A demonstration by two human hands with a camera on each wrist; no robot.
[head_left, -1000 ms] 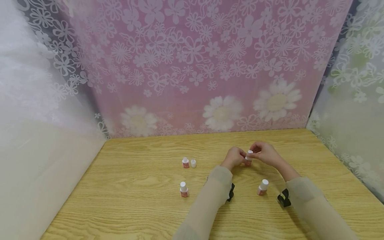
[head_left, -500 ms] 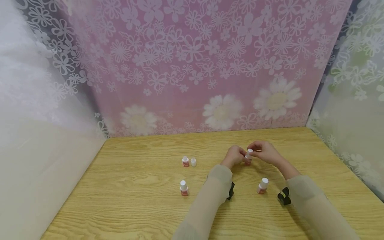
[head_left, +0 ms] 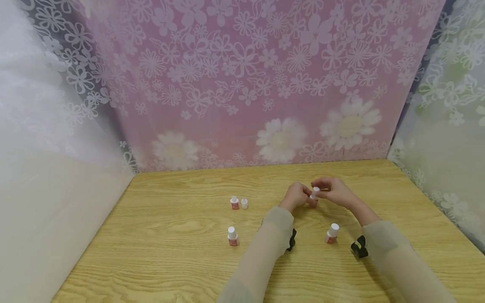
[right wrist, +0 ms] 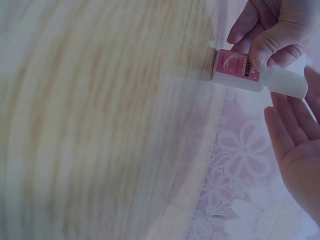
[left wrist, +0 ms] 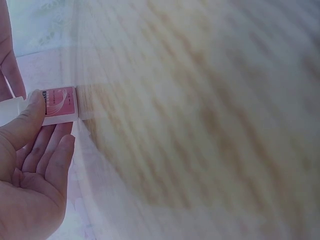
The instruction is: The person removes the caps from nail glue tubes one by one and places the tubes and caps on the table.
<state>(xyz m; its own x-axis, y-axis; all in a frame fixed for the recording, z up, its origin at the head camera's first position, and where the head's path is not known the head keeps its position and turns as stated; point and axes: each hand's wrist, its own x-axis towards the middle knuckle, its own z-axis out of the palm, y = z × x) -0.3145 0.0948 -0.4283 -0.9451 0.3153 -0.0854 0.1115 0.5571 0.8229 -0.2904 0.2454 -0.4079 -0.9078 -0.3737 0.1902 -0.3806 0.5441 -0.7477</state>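
Observation:
A small white bottle (right wrist: 240,70) with a pink label stands on the wooden table at the back right. My left hand (head_left: 297,195) grips its body between thumb and fingers, the thumb lying over the label in the left wrist view. At its top, my right hand (head_left: 335,193) pinches the white cap (right wrist: 287,82), which still sits on the bottle's neck. In the right wrist view, the right fingers (right wrist: 290,120) reach behind the cap and the thumb is partly cut off by the frame edge.
An uncapped bottle (head_left: 235,204) stands at the middle left, with a loose white cap (head_left: 244,204) beside it. Capped bottles stand nearer me, one front left (head_left: 233,237) and another between my forearms (head_left: 331,234). Flowered curtains (head_left: 227,84) enclose the table (head_left: 170,252).
My right fingers have shifted slightly around the cap. The left hand and the bottle keep their place, and the other bottles have not moved.

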